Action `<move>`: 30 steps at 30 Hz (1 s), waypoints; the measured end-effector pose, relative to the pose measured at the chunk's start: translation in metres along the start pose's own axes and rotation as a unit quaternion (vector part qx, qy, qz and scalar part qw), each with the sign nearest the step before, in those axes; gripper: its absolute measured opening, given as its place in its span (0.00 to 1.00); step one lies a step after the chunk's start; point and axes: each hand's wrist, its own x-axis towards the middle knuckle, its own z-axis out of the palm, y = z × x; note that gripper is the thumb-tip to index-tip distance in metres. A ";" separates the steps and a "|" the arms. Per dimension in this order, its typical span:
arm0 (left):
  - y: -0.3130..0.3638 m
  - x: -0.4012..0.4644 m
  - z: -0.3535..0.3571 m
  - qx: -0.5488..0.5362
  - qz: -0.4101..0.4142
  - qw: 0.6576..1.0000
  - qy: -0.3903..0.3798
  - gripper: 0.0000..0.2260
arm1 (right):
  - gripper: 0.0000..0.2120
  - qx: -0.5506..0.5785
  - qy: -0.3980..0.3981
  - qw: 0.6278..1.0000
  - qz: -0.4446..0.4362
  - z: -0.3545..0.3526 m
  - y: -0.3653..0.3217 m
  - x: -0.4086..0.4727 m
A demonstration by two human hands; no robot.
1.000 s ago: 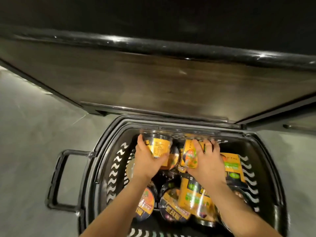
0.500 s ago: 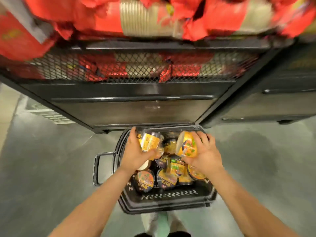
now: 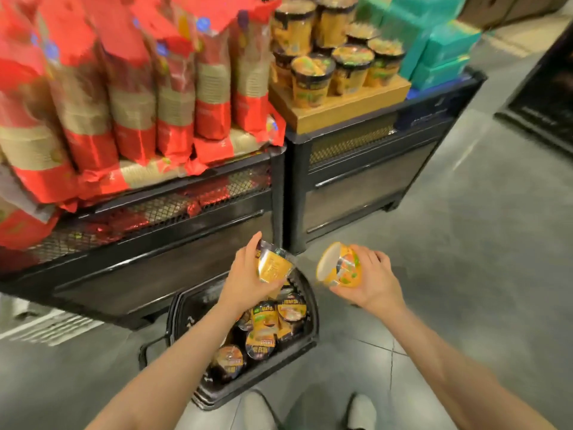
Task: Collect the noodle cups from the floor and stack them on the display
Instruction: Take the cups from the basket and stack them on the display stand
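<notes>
The fingers (image 3: 248,259) of the left hand (image 3: 246,282) curl round a yellow noodle cup (image 3: 273,268), thumb on its near side, the cup tilted and held above the far end of the basket; the right hand (image 3: 370,280) grips a second yellow cup (image 3: 339,270) lying on its side, its pale base turned toward the left hand, fingers wrapped over the top and thumb beneath; the two cups are near each other but apart; below the left forearm a black basket (image 3: 305,342) stands on the grey floor (image 3: 465,274), holding more cups (image 3: 263,333) with dark lids and yellow labels, some upright, some tipped; just beyond the basket stand two dark display units with mesh fronts; the left unit (image 3: 155,252) carries tall red and tan packs (image 3: 130,97); the right unit (image 3: 366,175) bears a wooden platform (image 3: 341,108) where the display cups (image 3: 338,66) are stacked in tiers, with teal boxes (image 3: 440,48) beside them; much of the upper view is blurred; at the bottom edge a pale shoe (image 3: 361,411) shows on the floor
</notes>
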 end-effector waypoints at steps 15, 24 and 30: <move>0.240 0.037 0.175 0.051 0.147 0.987 -0.040 0.50 | 0.54 0.025 0.116 0.990 0.075 -0.172 0.228 -0.049; 0.305 0.086 0.201 0.057 0.168 0.983 -0.042 0.51 | 0.51 0.045 0.149 0.984 0.088 -0.225 0.283 -0.008; 0.324 0.147 0.208 0.048 0.154 0.987 -0.019 0.52 | 0.49 0.045 0.154 0.985 0.060 -0.246 0.302 0.065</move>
